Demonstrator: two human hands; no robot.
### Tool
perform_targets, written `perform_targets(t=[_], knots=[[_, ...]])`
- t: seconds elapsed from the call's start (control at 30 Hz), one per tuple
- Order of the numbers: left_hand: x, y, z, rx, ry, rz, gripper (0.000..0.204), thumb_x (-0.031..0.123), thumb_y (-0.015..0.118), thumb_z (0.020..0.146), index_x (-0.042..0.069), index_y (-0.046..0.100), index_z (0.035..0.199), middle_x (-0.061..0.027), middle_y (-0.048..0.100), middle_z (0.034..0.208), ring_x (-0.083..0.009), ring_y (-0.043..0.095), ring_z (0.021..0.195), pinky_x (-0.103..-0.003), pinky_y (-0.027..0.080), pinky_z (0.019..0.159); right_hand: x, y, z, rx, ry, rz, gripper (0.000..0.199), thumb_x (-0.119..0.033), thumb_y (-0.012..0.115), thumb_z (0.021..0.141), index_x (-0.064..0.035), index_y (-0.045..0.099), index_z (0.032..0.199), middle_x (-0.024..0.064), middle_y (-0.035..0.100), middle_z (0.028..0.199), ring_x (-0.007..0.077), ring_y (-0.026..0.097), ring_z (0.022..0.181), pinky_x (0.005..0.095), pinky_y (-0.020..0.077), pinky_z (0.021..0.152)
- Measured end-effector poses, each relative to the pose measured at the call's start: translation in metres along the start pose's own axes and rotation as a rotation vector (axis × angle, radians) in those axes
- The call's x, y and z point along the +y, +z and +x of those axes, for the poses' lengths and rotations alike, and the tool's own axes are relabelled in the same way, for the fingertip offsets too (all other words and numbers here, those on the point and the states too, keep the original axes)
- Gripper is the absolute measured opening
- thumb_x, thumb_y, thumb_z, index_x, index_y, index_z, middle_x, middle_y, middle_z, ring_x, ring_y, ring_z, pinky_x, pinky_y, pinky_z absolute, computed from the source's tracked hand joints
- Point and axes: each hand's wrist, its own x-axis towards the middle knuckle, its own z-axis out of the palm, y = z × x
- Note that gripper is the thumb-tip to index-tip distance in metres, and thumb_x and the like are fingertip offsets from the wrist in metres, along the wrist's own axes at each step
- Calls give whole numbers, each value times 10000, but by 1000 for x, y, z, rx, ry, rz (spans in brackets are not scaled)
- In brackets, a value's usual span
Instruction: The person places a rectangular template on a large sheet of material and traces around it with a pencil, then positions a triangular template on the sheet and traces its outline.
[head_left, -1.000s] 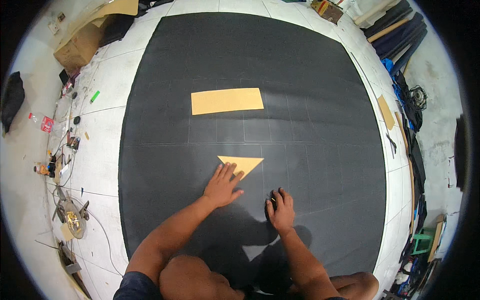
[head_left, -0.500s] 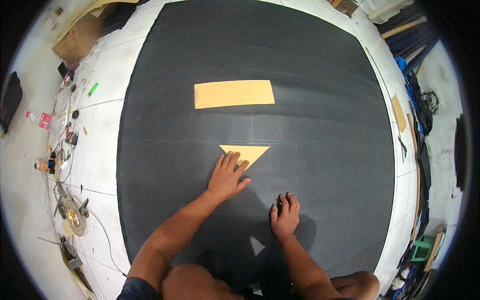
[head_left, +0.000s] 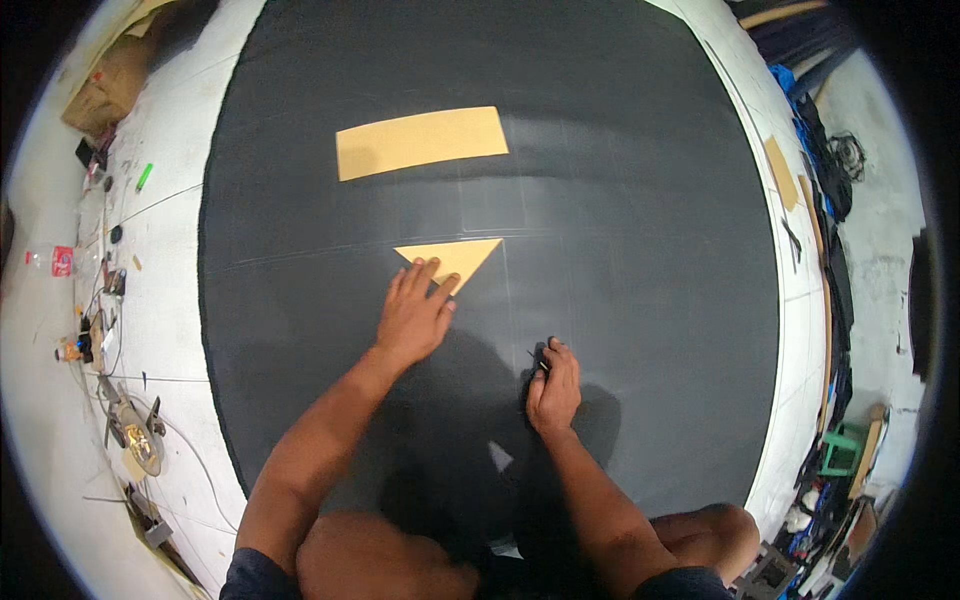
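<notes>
My left hand (head_left: 412, 322) lies with its fingers spread over a yellow card triangle (head_left: 462, 258), pressing it against a large dark grey sheet (head_left: 690, 330). The triangle's long edge runs along a faint pale line on the sheet. To the right and nearer to me, my right hand (head_left: 556, 390) is closed just above the sheet. Something small, thin and dark shows at its fingertips, too small to name. Beyond the triangle lies a yellow card strip (head_left: 422, 143). More faint pale lines cross the sheet around these pieces.
White floor tiles border the sheet. At the left are a green lighter-like stick (head_left: 145, 177), a clear bottle with a red label (head_left: 50, 261) and a metal lamp-like device (head_left: 138, 440) with a cable. On the right stand a green stool (head_left: 842, 450) and another yellow piece (head_left: 781, 173).
The whole view has shifted, so the sheet and card pieces appear higher and further left, slightly tilted. My left hand stays on the triangle. My right hand has turned, showing the thin thing.
</notes>
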Motion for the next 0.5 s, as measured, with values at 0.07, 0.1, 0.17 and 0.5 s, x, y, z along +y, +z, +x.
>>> perform_targets(t=[0.07,0.1,0.17,0.5], knots=[[-3,-2,1,-1,-4,-3,415,245,590,1002,165,643,1406,-180,507,1522,-391,418,1459,-546,316,1194,1,-1,1,27,24,100,394,-10,590,878,0,599,1272,174,577,1472,437,524,1359,500,432,1137],[-5,-3,2,11,20,-33,408,219,595,992,169,654,1393,-171,524,1505,-383,438,1440,-539,331,1178,0,-2,1,51,6,97,386,-7,588,877,0,603,1263,173,587,1461,435,529,1355,498,434,1135],[-11,-7,6,10,40,-55,399,169,603,973,178,676,1365,-152,559,1472,-367,478,1401,-526,363,1146,-1,-2,2,97,-36,94,371,-1,584,877,2,610,1246,171,607,1439,433,540,1346,495,439,1132],[-11,-12,9,61,65,-108,342,233,672,946,130,712,1270,-161,614,1379,-344,540,1313,-516,428,1059,-3,1,3,89,-58,59,313,-45,612,901,-9,632,1211,183,609,1427,451,555,1314,501,454,1104]])
